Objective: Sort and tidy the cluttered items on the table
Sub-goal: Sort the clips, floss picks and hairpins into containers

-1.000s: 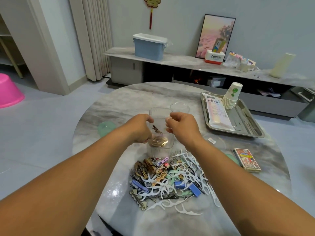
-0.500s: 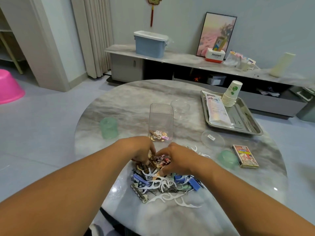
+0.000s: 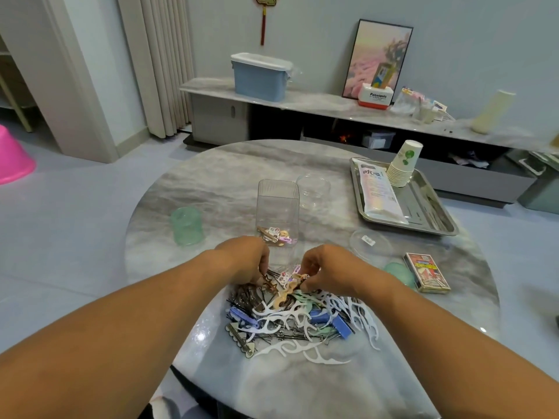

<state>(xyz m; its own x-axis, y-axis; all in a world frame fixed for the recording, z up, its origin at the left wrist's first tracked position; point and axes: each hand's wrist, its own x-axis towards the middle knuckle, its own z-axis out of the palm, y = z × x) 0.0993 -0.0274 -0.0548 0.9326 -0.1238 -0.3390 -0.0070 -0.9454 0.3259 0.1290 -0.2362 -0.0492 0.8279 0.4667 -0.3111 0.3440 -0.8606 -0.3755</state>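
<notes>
Now both my hands dig into the far edge of the mixed pile of clips, hairpins and white floss picks (image 3: 299, 316): left hand (image 3: 245, 260) and right hand (image 3: 325, 269) each pinching small decorated clips. Straight beyond them, near, stands the clear square plastic jar (image 3: 278, 207), upright, mouth open. Nothing blocks it; a green translucent cup (image 3: 186, 226) stands far left.
</notes>
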